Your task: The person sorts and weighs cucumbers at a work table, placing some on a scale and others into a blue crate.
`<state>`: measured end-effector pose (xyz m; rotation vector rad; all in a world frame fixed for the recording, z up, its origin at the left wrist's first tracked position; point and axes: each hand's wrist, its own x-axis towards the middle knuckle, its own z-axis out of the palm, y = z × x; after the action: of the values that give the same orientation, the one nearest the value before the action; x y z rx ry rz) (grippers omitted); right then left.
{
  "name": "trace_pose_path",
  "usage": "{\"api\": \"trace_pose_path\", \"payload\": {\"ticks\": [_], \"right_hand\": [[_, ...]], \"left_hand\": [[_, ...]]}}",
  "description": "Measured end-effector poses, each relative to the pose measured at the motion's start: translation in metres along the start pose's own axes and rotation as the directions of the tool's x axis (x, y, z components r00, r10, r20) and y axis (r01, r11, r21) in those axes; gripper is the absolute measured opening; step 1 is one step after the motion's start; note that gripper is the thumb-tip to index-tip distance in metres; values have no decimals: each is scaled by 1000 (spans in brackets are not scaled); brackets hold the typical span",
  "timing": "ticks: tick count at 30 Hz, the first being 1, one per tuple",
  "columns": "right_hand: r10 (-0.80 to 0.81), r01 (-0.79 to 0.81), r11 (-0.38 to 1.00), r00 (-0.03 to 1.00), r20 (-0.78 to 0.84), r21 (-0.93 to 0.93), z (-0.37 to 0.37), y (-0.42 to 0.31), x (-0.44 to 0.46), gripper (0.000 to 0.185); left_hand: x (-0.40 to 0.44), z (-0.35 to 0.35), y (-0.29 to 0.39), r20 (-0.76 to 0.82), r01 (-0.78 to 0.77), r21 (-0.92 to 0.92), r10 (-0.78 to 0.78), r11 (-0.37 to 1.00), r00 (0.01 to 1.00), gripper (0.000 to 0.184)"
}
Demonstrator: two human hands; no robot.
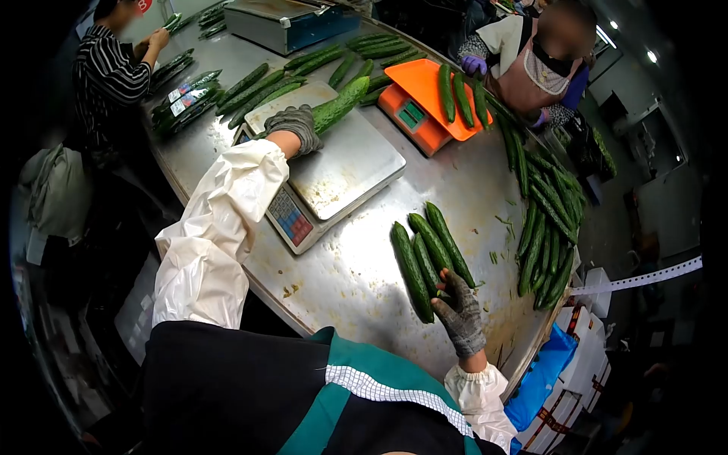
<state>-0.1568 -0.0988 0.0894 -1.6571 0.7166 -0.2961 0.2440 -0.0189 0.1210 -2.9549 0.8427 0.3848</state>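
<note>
My left hand (pixel 296 129), in a grey glove, is closed around the near end of a thick green cucumber (pixel 341 105) above the flat metal pan of a digital scale (pixel 345 178). My right hand (pixel 460 315), gloved too, has its fingers stretched out and apart at the near end of a small row of cucumbers (pixel 412 271) on the metal table (pixel 345 280). Its fingertips touch or nearly touch the cucumbers there. Part of the held cucumber is hidden in my left hand.
A large pile of cucumbers (pixel 553 220) lines the right edge. Beyond my scale stand an orange scale (pixel 415 114) with cucumbers on its tray and another scale (pixel 292 23). Wrapped cucumbers (pixel 186 100) lie at left. Two people work across the table, one wearing purple gloves (pixel 474 65).
</note>
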Motion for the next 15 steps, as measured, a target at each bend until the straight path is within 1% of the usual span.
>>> {"api": "trace_pose_path", "payload": {"ticks": [1, 2, 4, 5, 6, 8, 10, 11, 12, 13, 14, 15], "right_hand": [[103, -101, 991, 995, -14, 91, -3, 0, -3, 55], [102, -100, 991, 995, -11, 85, -7, 7, -5, 55], [16, -13, 998, 999, -50, 69, -13, 24, -6, 55], [63, -59, 996, 997, -52, 72, -15, 23, -8, 52], [60, -56, 996, 997, -45, 67, -15, 24, -9, 52], [113, -100, 986, 988, -100, 131, -15, 27, -12, 50], [90, -84, 993, 992, -84, 78, -14, 29, -14, 48], [96, -92, 994, 991, -96, 50, -13, 29, -13, 47], [99, -98, 995, 990, -105, 19, -13, 29, -13, 46], [163, -161, 986, 983, -86, 28, -18, 37, -12, 45], [151, -151, 989, 987, -55, 4, -16, 33, -11, 45], [102, -100, 995, 993, -66, 21, -12, 28, -11, 43]], "left_hand": [[3, 2, -1, -7, -25, 14, 25, 1000, 1000, 77], [5, 4, -3, -13, -48, 28, 49, 998, 999, 77], [10, 9, -7, 8, -68, 28, 68, 997, 998, 80], [9, 10, -6, 5, -78, 43, 78, 996, 997, 82], [10, 11, -6, 2, -87, 59, 87, 995, 996, 84], [12, 14, -6, -3, -77, 59, 78, 995, 997, 86], [10, 20, -10, -77, -126, 19, 127, 992, 989, 85], [9, 22, -10, -64, -121, -8, 120, 993, 991, 86], [10, 26, -11, -89, -124, -10, 122, 992, 989, 87], [5, 21, -10, -64, -130, -28, 128, 991, 990, 86], [5, 21, -12, -67, -141, -41, 138, 989, 988, 84], [7, 23, -13, -73, -139, -58, 135, 989, 988, 83]]}}
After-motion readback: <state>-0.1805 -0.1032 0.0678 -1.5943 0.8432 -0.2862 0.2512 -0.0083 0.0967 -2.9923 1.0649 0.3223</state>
